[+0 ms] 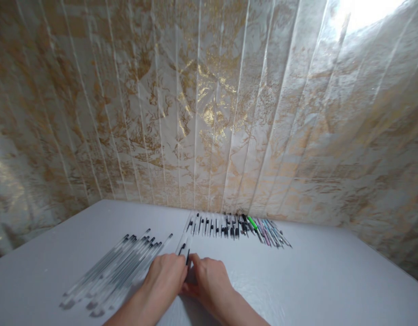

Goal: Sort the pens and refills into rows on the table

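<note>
Side by side at the table's near middle, my left hand (167, 271) and my right hand (209, 276) have their fingers curled together around clear pens with black parts (182, 248), whose upper ends stick out beyond the fingers. The lower parts of these pens are hidden by the hands. To the left of my left hand lies a pile of clear, dark-tipped pens or refills (117, 262), slanted and blurred. Beyond my hands stretches a row of clear pens with black clips (209, 226).
At the right of the row lie black pens (244, 224), a bright green pen (252, 222) and several pink, blue and grey pens (271, 233). A white table (297, 280) carries everything. Behind its far edge hangs a gold-patterned, shiny curtain (209, 113).
</note>
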A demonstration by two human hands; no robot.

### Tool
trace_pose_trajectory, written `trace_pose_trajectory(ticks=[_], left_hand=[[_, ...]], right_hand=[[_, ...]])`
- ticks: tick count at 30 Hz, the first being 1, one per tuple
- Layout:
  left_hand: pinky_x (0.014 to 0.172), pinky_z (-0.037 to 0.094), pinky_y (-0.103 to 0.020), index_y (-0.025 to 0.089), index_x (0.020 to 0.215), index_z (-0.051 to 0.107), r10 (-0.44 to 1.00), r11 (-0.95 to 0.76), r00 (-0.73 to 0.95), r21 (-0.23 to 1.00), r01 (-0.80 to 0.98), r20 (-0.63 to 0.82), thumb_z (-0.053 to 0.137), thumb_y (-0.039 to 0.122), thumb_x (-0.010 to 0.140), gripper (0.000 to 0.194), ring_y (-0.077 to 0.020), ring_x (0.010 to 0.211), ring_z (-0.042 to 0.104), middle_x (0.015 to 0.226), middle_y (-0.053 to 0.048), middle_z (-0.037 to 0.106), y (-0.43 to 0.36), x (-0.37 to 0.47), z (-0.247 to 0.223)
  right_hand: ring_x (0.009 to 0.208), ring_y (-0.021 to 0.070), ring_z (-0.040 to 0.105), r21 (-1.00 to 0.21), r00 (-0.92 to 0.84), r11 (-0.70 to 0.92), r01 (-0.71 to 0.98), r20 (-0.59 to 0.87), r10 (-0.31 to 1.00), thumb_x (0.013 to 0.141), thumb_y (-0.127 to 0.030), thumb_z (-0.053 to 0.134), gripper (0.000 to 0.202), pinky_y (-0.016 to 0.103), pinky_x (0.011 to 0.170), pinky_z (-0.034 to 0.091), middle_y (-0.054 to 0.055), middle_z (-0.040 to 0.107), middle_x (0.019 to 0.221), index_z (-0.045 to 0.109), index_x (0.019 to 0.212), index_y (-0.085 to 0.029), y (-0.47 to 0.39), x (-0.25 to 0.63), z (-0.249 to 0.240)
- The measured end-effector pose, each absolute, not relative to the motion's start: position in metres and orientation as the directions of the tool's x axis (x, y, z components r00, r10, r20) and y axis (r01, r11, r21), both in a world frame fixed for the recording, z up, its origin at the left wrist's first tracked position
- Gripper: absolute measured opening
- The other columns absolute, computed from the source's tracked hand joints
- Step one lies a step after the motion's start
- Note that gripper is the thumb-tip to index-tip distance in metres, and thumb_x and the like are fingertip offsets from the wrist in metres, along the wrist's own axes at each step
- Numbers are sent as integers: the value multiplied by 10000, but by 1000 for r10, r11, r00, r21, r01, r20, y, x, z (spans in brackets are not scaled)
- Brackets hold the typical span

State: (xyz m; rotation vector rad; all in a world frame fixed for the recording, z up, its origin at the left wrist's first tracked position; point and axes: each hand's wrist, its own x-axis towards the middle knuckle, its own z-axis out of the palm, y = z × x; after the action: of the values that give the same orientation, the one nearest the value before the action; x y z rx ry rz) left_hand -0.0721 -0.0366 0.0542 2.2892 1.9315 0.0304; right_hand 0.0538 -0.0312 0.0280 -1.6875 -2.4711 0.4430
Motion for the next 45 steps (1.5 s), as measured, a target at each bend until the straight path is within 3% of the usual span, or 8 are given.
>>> trace_pose_trajectory(ticks=[4,9,12,15,22,29,36,45], left_hand=[[758,514,-366,140,1000,646,987,-138,144,87,987,-67,381,205,923,284,-300,903,708,933,-159,735,-37,-70,58],[878,507,-367,180,1332,318,976,-208,124,615,761,177,331,384,948,434,-251,1053,663,1203,-150,622,-44,-65,52],[988,456,-420,223,1348,222,981,-189,72,826,530,179,299,498,940,497,-254,1187,587,1367,-172,493,-49,-60,36],[1059,384,-463,264,1335,216,986,-165,42,900,403,162,318,546,927,507,-257,1274,505,1456,-160,380,-51,-55,22],[1004,433,-439,259,1257,304,986,-156,10,915,372,164,333,579,910,473,-243,1166,555,1331,-131,454,-49,-54,22],[1079,340,-506,227,1191,358,958,-229,-49,859,457,282,347,545,892,437,-258,1268,452,1326,-152,458,-22,-74,21],[1095,336,-491,205,1158,373,960,-150,-151,890,431,235,365,548,859,454,-260,1265,493,1305,-181,508,3,-87,-13],[1052,395,-470,205,1112,425,956,-130,-196,914,384,219,400,561,834,453,-262,1202,561,1262,-182,574,9,-88,-27]], right_hand=[[788,297,698,-400,-388,363,841,22,922,730,-329,700,404,299,638,447,139,748,875,600,1084,-161,-30,61,22],[639,159,617,-824,-417,391,410,212,884,799,-180,576,292,217,580,403,9,698,753,539,1089,-186,-30,70,31],[774,158,622,-911,-455,381,159,275,847,810,-193,574,117,226,692,440,19,698,885,590,926,-189,-32,70,32],[786,164,613,-911,-487,389,140,278,828,834,-184,538,91,235,720,439,15,687,835,624,864,-174,-33,67,29],[664,124,501,-887,-513,364,285,179,839,858,-252,538,154,212,618,382,-18,600,698,624,782,-149,-18,83,31],[603,118,486,-663,-414,230,713,-133,900,774,-188,636,43,221,561,313,-11,600,647,651,751,-154,24,96,31],[715,165,588,-583,-354,259,770,-53,934,763,-122,593,375,238,626,367,57,680,801,585,1137,-127,24,74,30],[782,167,580,-589,-358,298,751,15,933,641,-33,605,411,249,695,412,44,653,915,582,1028,-170,-3,72,25]])
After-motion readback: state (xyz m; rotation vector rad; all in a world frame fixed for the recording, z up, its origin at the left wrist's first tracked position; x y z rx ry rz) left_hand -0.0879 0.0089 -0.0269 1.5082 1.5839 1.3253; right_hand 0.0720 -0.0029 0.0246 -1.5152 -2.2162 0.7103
